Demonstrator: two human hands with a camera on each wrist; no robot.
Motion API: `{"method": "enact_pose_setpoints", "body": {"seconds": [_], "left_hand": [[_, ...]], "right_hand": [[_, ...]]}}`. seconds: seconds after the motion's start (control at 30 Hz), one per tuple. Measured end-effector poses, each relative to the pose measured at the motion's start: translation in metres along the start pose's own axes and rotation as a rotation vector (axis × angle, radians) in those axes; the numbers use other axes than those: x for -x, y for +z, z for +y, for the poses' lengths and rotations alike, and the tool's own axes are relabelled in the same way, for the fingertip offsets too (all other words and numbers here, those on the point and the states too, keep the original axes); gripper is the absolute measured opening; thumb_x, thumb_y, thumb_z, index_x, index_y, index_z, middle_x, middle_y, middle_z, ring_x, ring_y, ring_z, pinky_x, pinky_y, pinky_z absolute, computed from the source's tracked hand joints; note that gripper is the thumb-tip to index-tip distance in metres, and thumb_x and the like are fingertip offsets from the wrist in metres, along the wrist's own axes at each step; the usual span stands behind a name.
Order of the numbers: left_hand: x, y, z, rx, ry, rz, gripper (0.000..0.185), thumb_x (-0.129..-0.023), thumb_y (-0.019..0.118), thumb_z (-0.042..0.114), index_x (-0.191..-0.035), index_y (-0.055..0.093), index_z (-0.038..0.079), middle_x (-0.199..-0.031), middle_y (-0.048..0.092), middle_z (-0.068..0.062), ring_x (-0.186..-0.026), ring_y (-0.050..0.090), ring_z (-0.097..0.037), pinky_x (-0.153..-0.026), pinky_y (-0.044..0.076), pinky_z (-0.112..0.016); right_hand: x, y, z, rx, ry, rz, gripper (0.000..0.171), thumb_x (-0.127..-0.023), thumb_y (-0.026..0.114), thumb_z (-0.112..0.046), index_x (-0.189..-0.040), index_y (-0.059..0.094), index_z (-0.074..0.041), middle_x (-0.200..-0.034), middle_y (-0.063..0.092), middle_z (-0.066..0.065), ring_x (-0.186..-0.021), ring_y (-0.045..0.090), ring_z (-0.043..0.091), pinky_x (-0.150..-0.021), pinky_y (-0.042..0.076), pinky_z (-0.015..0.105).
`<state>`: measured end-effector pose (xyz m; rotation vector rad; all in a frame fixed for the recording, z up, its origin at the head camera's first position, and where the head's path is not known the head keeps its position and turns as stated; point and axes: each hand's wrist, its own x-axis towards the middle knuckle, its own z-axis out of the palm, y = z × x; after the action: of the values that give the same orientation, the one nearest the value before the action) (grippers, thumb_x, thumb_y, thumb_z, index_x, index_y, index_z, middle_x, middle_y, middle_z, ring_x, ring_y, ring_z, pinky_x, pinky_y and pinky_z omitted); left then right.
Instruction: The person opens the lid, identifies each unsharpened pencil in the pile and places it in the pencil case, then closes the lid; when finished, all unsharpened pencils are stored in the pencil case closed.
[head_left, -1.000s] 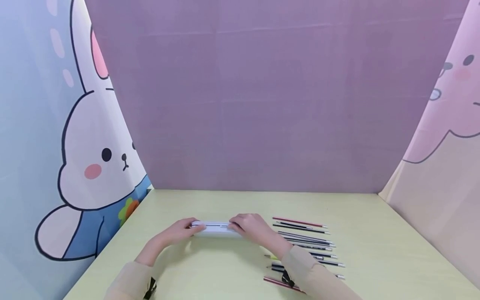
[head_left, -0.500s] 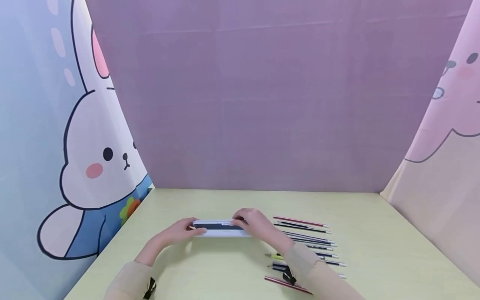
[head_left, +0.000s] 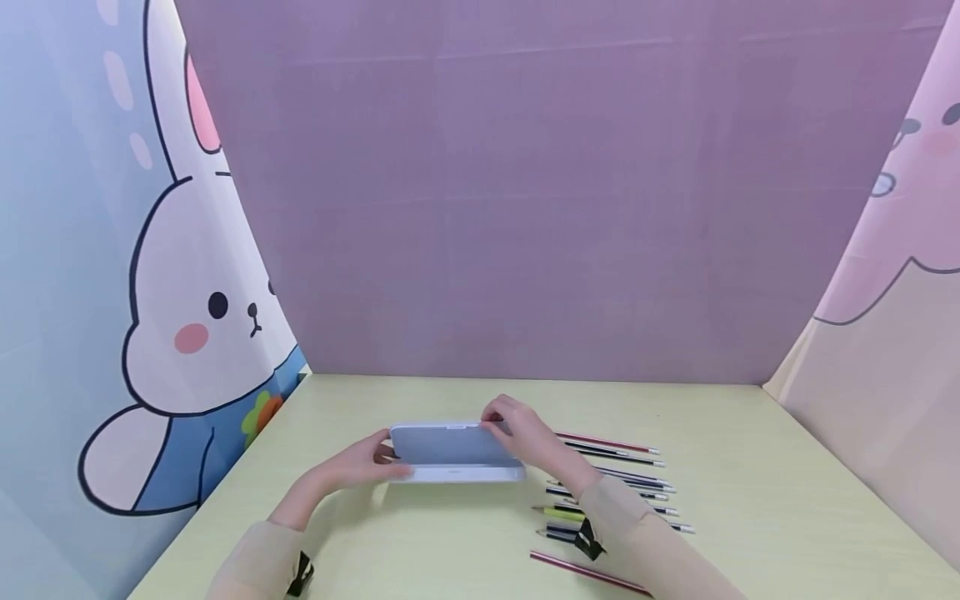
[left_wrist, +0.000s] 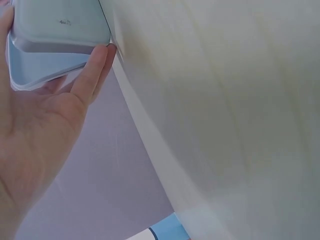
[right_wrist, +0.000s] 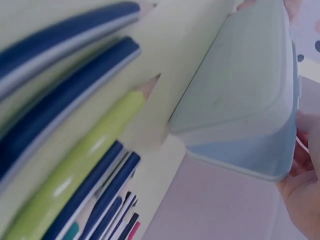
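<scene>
A pale blue-white pencil case [head_left: 468, 474] stands on the table with its hinged lid [head_left: 442, 446] swung up, showing the lid's grey-blue inner side. My left hand [head_left: 352, 467] grips the case's left end, thumb at the front and fingers behind. At the lid's upper right corner, my right hand [head_left: 528, 435] pinches the edge. The left wrist view shows the fingers of the left hand [left_wrist: 45, 120] along the case end. In the right wrist view the gap between base and lid [right_wrist: 240, 160] is plain. The inside of the base is hidden.
Right of the case lie several pencils in a loose column, among them dark blue striped ones [right_wrist: 65, 100], a lime-green pencil [right_wrist: 75, 165] and a red one [head_left: 588, 572]. My right forearm covers part of them. A purple cloth [head_left: 555, 208] rises behind the table [head_left: 420, 542].
The lid has gone from nearly closed to raised, lifted by my right hand, which moved up and slightly right. My left hand has kept its hold on the case's left end.
</scene>
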<state>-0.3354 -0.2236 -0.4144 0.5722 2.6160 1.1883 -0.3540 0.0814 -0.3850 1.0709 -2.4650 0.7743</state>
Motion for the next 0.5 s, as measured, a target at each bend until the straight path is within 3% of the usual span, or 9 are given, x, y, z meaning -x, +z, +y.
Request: {"method": "enact_pose_setpoints", "body": {"seconds": [0.3, 0.5], "left_hand": [[-0.001, -0.002, -0.002, -0.009, -0.05, -0.007, 0.086, -0.08, 0.071, 0.044, -0.142, 0.028, 0.001, -0.122, 0.056, -0.015, -0.111, 0.056, -0.028, -0.093, 0.048, -0.046], [0.001, -0.001, -0.001, 0.004, -0.068, -0.029, 0.095, -0.078, 0.073, 0.042, -0.145, 0.02, 0.0, -0.122, 0.055, -0.016, -0.11, 0.055, -0.027, -0.094, 0.047, -0.046]], "right_hand": [[0.004, -0.015, 0.008, 0.026, -0.027, 0.086, 0.014, -0.087, 0.066, -0.01, -0.099, 0.072, -0.008, -0.092, 0.058, 0.001, -0.078, 0.056, 0.011, -0.063, 0.049, 0.019], [0.009, -0.016, 0.018, -0.061, -0.019, 0.146, 0.011, -0.084, 0.067, -0.001, -0.092, 0.071, -0.006, -0.089, 0.062, 0.001, -0.083, 0.061, 0.013, -0.073, 0.054, 0.018]]}}
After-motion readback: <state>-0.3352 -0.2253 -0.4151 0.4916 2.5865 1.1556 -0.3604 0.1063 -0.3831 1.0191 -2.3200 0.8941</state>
